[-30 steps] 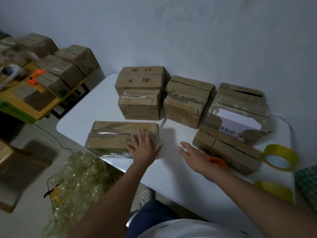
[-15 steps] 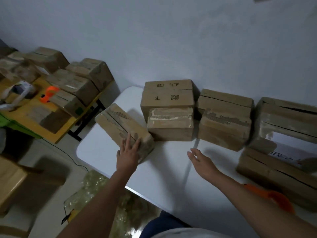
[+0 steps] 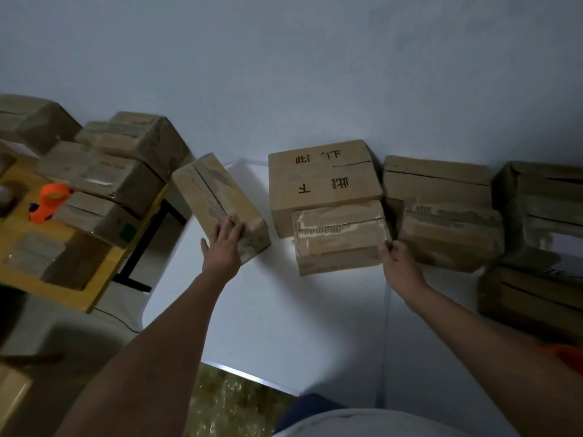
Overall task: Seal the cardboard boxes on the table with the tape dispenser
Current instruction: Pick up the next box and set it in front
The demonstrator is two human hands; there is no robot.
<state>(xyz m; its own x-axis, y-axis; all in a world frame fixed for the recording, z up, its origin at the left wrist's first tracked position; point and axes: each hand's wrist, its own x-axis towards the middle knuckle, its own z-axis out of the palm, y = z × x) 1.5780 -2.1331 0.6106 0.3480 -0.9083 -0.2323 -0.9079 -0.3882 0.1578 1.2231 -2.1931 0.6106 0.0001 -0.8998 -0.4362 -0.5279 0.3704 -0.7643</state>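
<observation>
Head view | left hand flat, fingers straight, on angled brown cardboard box at white table edge | right hand grips torn-top brown box corner | orange dispenser idle at lower right | most boxes look unsealed

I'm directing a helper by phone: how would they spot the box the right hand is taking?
On the white table, find the box with black handwriting. Directly before it sits a smaller box, alone in having torn white paper strips on top; the right hand grips its corner.
</observation>
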